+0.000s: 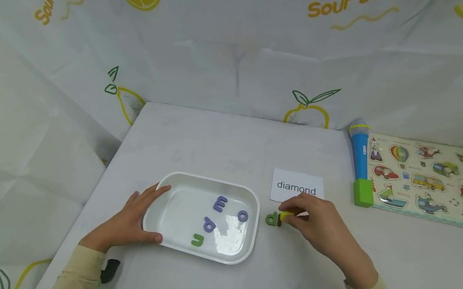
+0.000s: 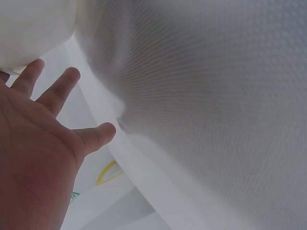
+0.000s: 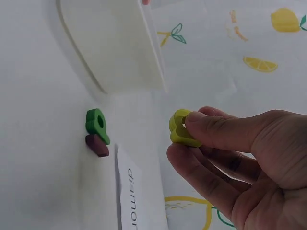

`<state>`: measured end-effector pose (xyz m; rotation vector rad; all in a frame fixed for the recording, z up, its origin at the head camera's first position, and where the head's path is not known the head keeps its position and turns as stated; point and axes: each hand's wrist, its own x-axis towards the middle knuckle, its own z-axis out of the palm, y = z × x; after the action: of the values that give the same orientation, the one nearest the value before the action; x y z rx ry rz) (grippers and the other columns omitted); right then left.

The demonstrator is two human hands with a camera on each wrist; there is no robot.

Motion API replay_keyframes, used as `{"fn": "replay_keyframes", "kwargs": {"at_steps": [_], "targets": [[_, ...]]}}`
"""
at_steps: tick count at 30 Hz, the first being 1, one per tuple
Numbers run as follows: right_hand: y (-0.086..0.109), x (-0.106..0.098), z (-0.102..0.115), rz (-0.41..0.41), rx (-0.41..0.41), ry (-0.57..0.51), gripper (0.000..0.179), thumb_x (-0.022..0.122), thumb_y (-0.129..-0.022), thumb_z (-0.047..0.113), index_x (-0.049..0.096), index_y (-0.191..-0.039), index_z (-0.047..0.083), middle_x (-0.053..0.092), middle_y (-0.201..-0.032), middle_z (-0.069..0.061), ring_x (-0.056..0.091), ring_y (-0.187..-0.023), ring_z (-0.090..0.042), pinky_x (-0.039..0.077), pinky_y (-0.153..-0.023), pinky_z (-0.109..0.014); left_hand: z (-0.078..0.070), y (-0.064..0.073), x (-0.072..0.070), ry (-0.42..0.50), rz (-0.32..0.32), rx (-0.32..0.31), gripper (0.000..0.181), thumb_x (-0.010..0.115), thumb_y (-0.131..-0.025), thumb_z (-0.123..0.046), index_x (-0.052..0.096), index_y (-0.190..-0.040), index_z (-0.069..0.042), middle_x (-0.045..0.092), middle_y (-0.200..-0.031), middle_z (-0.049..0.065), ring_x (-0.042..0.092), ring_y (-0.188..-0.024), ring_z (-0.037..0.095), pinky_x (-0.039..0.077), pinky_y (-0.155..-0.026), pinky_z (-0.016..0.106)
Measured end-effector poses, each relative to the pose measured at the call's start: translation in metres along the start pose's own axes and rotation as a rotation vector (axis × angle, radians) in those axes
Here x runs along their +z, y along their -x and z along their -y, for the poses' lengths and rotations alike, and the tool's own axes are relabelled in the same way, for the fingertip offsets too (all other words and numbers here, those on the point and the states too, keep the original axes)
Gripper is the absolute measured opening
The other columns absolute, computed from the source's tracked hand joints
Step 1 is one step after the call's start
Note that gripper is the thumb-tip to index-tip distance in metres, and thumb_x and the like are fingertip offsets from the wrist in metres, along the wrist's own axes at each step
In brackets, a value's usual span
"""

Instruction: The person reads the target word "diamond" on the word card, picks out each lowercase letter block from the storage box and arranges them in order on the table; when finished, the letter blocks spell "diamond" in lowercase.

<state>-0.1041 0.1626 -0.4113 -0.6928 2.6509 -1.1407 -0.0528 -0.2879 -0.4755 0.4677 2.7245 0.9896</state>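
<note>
My left hand (image 1: pixel 135 218) rests at the left end of a white tray (image 1: pixel 203 179), thumb on its near rim and index finger over its far rim; the other fingers are spread. In the tray lie a purple m (image 1: pixel 220 204), a purple o (image 1: pixel 242 215), another purple letter (image 1: pixel 209 225) and a green n (image 1: pixel 197 240). My right hand (image 1: pixel 319 224) pinches a small yellow letter (image 3: pixel 180 129) between thumb and fingers. Just below the card reading "diamond" (image 1: pixel 297 181), a green d (image 3: pixel 97 125) and a dark red i (image 3: pixel 97 145) stand side by side on the table.
At the back right lies a picture puzzle board (image 1: pixel 438 185). A blue toy microphone (image 1: pixel 359 152) with a green block-like end (image 1: pixel 363 193) lies along its left edge. White cloth (image 1: pixel 240 29) printed with lemons hangs behind the table (image 1: pixel 213 141).
</note>
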Motion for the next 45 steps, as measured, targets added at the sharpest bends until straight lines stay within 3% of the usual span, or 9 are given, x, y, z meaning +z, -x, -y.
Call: {"fn": "replay_keyframes", "kwargs": {"at_steps": [12,19,28,36,41,45], "targets": [[0.000,0.023,-0.034,-0.018,0.076,0.120,0.023,0.083,-0.081,0.000,0.074,-0.101,0.008,0.069,-0.090,0.004,0.061,-0.082,-0.015,0.057,-0.074,-0.037,-0.002,0.000,-0.001,0.005,0.001,0.009,0.115,0.090,-0.068,-0.049,0.026,-0.162,-0.027,0.026,-0.162,0.020,0.026,-0.146,0.044,0.002,-0.114,0.071],[-0.002,0.034,-0.043,-0.026,0.110,0.133,0.027,0.083,-0.080,-0.001,0.074,-0.104,0.007,0.071,-0.098,-0.002,0.063,-0.089,-0.022,0.058,-0.081,-0.044,0.000,0.000,0.000,-0.004,0.005,-0.006,0.115,0.090,-0.069,-0.049,0.025,-0.162,-0.031,0.025,-0.163,0.018,0.027,-0.146,0.042,0.002,-0.115,0.070],[-0.002,0.041,-0.044,-0.041,0.069,0.176,0.031,0.084,-0.076,-0.006,0.074,-0.102,0.007,0.070,-0.095,-0.001,0.060,-0.085,-0.022,0.055,-0.079,-0.042,0.001,0.000,0.001,-0.029,-0.011,0.011,0.116,0.088,-0.068,-0.058,0.027,-0.161,-0.029,0.029,-0.161,0.018,0.032,-0.143,0.044,0.004,-0.114,0.072],[0.001,0.038,-0.042,-0.040,0.044,0.183,0.035,0.084,-0.075,-0.006,0.074,-0.106,0.006,0.071,-0.098,-0.002,0.062,-0.089,-0.023,0.055,-0.080,-0.045,0.000,-0.001,0.001,-0.018,-0.009,0.002,0.115,0.089,-0.067,-0.056,0.027,-0.161,-0.029,0.028,-0.161,0.019,0.030,-0.144,0.044,0.003,-0.114,0.072],[-0.001,0.033,-0.031,-0.083,0.018,0.134,0.038,0.086,-0.076,-0.003,0.073,-0.110,0.009,0.071,-0.106,-0.003,0.065,-0.097,-0.028,0.058,-0.081,-0.047,0.002,-0.001,0.001,-0.028,-0.009,0.005,0.116,0.089,-0.067,-0.056,0.026,-0.161,-0.030,0.029,-0.161,0.018,0.031,-0.144,0.042,0.004,-0.114,0.071],[-0.004,0.032,-0.013,-0.116,-0.068,0.061,0.039,0.086,-0.077,-0.002,0.073,-0.112,0.011,0.071,-0.109,-0.001,0.067,-0.092,-0.025,0.059,-0.077,-0.043,0.001,-0.001,0.001,-0.027,-0.007,0.000,0.116,0.089,-0.067,-0.057,0.026,-0.161,-0.030,0.029,-0.161,0.018,0.031,-0.144,0.042,0.004,-0.114,0.071]]}}
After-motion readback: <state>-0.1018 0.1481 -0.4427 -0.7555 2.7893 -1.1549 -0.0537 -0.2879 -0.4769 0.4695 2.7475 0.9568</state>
